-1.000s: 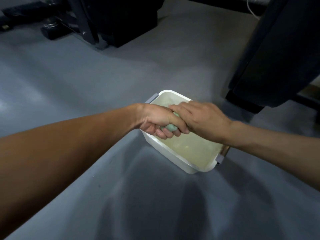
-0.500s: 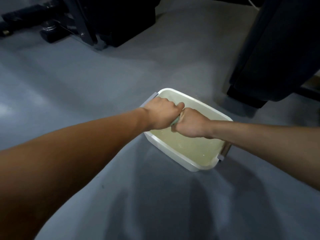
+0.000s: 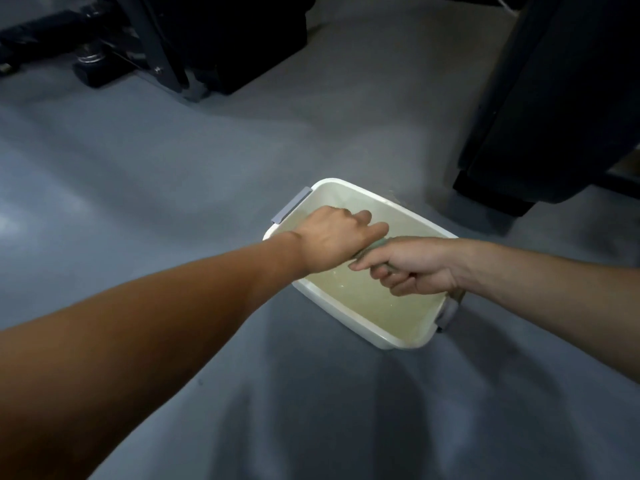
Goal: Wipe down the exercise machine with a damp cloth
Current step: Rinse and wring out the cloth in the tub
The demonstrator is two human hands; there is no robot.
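Both hands over the white plastic tub (image 3: 346,318), which sits on the grey floor (image 3: 173,168).

Cloth (image 3: 372,247): pale green, twisted into a tight roll, held just above the water (image 3: 374,299). Only a short stretch shows between the two fists. Long axis runs roughly left-right across the frame, tilted slightly, left end nearer the camera, right end rising toward the right hand. Both ends hidden inside the fists.

Left hand (image 3: 334,239): grip pressed tight around the left end of the cloth, back of hand up, knuckles toward the far rim.

Right hand (image 3: 414,266): grip curled around the right end, fingers wrapped under, thumb side facing the left hand. The two fists nearly touch.

Tub: rectangular, grey handles at both short ends, set diagonal to the view, holds cloudy yellowish water.

Black exercise machine base (image 3: 180,39) at top left, another dark machine housing (image 3: 554,98) at top right, both well apart from the cloth.
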